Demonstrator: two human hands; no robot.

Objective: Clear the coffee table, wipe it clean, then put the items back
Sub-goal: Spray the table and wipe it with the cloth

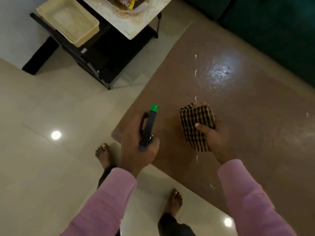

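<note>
- We are gripping the spray bottle [147, 128] in our left hand [136, 143]. The fingers are curling round its dark body, and its green nozzle [154, 108] is pointing toward 12 o'clock.
- The bottle is hanging over the near corner of the coffee table [247, 116], at the centre of the view.
- We are holding the folded checked cloth [196, 123] in our right hand [214, 138]. The thumb is pressing on its top face and the fingers are wrapping underneath.
- The cloth is sitting just beside the bottle, on its 3 o'clock side, over the table top. We cannot tell whether it is touching the surface.
- The brown table top is stretching from the centre toward 3 and 5 o'clock.
- A wet patch [219, 70] is shining on the table at 1 o'clock from the cloth. Thin pale streaks are running in a line from its left side toward 6 o'clock.
- A black rack [95, 65] is standing on the floor [51, 103] at 11 o'clock, apart from the table. It is carrying a cream tray [68, 21].
- A patterned mat [131, 26] is lying at 12 o'clock, and the things on it are being cut off by the frame edge.
- A dark green sofa [272, 23] is running along the far side of the table at 1 to 2 o'clock.
- Our bare feet are standing on the pale tiles between 6 and 7 o'clock. The left foot [104, 155] is just beside the table's near corner.
</note>
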